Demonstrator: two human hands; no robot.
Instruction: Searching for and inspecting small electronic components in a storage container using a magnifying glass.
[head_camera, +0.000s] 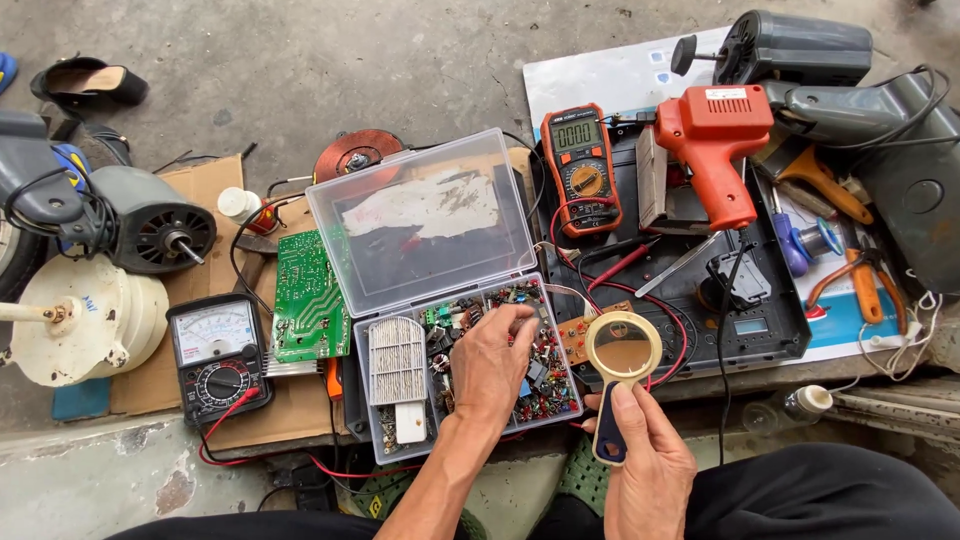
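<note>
On the floor ahead of me, from the head view, my left hand (492, 362) digs with loosely curled fingers into the clear parts box (465, 365), touching the small components, pinching nothing I can make out. My right hand (645, 465) has its grip closed round the magnifying glass (620, 372), held just right of the box, below the orange multimeter (582, 168).
</note>
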